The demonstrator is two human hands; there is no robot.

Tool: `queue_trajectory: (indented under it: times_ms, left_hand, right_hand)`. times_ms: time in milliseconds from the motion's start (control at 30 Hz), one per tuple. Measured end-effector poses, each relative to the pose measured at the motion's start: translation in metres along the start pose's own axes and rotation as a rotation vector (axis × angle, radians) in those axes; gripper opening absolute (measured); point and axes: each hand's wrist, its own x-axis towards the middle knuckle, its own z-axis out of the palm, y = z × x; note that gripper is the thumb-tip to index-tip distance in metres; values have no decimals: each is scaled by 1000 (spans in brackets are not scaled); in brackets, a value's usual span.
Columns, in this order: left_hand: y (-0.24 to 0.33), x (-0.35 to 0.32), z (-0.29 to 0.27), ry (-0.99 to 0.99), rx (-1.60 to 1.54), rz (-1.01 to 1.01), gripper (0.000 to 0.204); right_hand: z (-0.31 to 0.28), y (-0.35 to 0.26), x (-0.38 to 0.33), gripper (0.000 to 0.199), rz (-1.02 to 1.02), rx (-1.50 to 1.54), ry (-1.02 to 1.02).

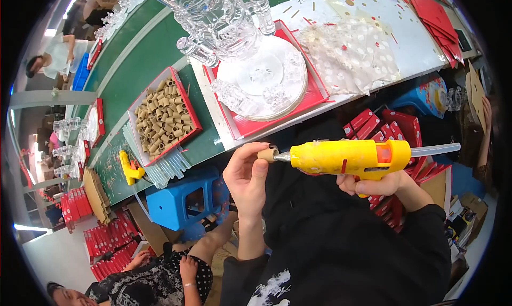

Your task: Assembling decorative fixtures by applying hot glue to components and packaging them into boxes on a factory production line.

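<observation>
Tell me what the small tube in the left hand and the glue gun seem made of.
Small tube: probably cardboard, matte and paper-brown. Glue gun: likely moulded plastic, yellow with a slight sheen; its nozzle looks metallic, silvery grey.

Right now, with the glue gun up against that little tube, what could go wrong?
The left hand pinches the brown tube close to the nozzle; if that is hot, a slip could burn fingers. Glue might drip onto the dark clothing below. The clear glue stick juts well out behind the yellow glue gun in the right hand, so it could snag.
</observation>
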Motion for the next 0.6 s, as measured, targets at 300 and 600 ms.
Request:
queue_trajectory:
  times_ms: [300, 600]
  left_hand:
    - [0, -2, 1, -7, 7, -10, 30]
    - [-1, -3, 1, -13, 12, -19, 28]
  right_hand:
    - [3, -9, 0, 18, 98, 87, 61]
    - [1, -7, -3, 15, 161, 113, 103]
